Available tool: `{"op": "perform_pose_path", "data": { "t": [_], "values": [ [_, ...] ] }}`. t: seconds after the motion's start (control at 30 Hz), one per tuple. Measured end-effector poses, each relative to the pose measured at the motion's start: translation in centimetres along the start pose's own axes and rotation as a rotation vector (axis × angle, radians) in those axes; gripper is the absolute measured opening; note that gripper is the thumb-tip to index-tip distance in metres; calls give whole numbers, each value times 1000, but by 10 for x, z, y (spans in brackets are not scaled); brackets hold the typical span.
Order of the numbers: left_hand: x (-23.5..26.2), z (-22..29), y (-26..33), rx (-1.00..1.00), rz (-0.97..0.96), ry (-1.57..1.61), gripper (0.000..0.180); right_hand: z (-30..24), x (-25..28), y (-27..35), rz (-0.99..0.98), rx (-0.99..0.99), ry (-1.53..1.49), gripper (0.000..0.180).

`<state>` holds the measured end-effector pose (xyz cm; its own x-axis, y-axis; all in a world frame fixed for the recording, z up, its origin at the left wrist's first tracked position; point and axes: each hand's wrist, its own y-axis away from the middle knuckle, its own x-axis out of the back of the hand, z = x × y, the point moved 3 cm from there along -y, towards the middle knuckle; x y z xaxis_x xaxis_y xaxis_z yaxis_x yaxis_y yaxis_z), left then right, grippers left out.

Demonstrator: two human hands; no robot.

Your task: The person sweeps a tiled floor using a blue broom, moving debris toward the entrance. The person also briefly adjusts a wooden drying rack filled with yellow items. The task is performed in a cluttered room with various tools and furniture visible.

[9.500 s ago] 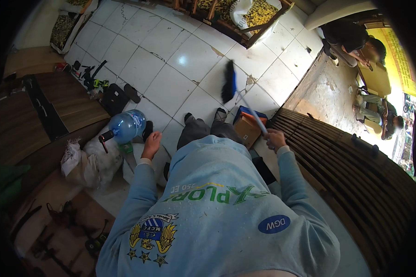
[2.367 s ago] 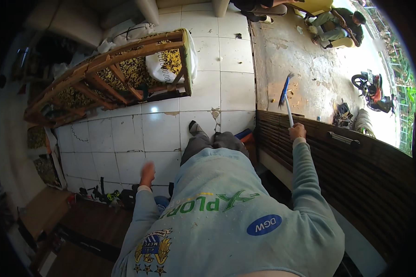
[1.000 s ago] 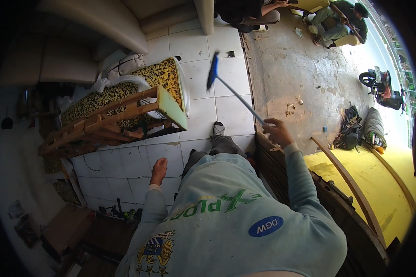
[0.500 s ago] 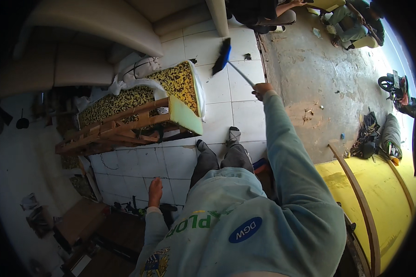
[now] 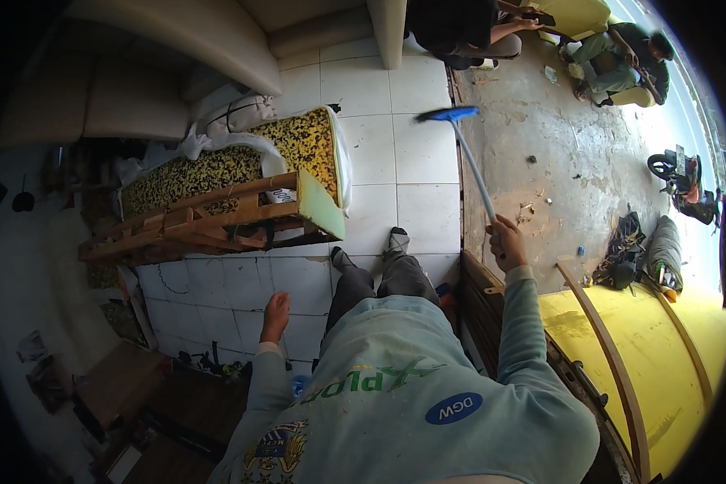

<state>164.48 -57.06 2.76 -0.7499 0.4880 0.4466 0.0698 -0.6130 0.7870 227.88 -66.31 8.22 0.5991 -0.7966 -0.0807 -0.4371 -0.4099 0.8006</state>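
Observation:
My right hand (image 5: pixel 506 242) is wrapped round the grey handle of a broom, held out ahead to the right. The broom's blue head (image 5: pixel 452 114) with dark bristles lies across the line between the white tiles (image 5: pixel 367 149) and the rough concrete floor (image 5: pixel 512 113); its bristles look blurred. A small dark scrap (image 5: pixel 532 159) lies on the concrete just right of the broom. My left hand (image 5: pixel 275 316) hangs low at my left side, its fingers curled together with nothing seen in them. Nearest to it are floor tiles.
A wooden frame (image 5: pixel 194 218) with yellow-black foam (image 5: pixel 302 137) stands ahead left. Beige sofas (image 5: pixel 323 44) are beyond it. Two people (image 5: pixel 621 64) sit at the far right. A motorbike (image 5: pixel 686 173), a rolled grey bundle (image 5: pixel 664 254) and a yellow panel (image 5: pixel 605 339) are on the right.
The broom head has swept right from the tiles to the concrete's edge, and my right hand has drawn back closer. A dark scrap from the tiles now appears on the concrete.

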Motion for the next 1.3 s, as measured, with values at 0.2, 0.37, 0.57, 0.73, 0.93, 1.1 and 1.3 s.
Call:
{"op": "perform_pose_path", "data": {
  "t": [0.2, 0.37, 0.57, 0.73, 0.93, 1.1, 1.3],
  "values": [
    [35, 83, 44, -104, 165, 14, 46, 17, -185, -111, -404, 31, 31, 47],
    [42, 19, 108, -90, 244, -125, 45, 22, -332, -206, -363, 79, 314, 35],
    [21, -97, 187, 398, 268, 15, 35, 33, -322, -299, -516, 581, 1593, 29],
    [-22, -187, 203, -256, -222, -726, 28, 27, -172, -214, -161, 72, 782, 22],
    [-41, -55, 95, 332, 32, 104, 48, 24, 17, -84, 179, -66, 526, 31],
    [2, 85, 4, -22, 24, -53, 48, 54, 78, -29, 337, 114, 826, 38],
    [18, 159, -42, -227, -98, -68, 48, 57, 28, 91, 181, 120, 752, 37]
  ]
}}
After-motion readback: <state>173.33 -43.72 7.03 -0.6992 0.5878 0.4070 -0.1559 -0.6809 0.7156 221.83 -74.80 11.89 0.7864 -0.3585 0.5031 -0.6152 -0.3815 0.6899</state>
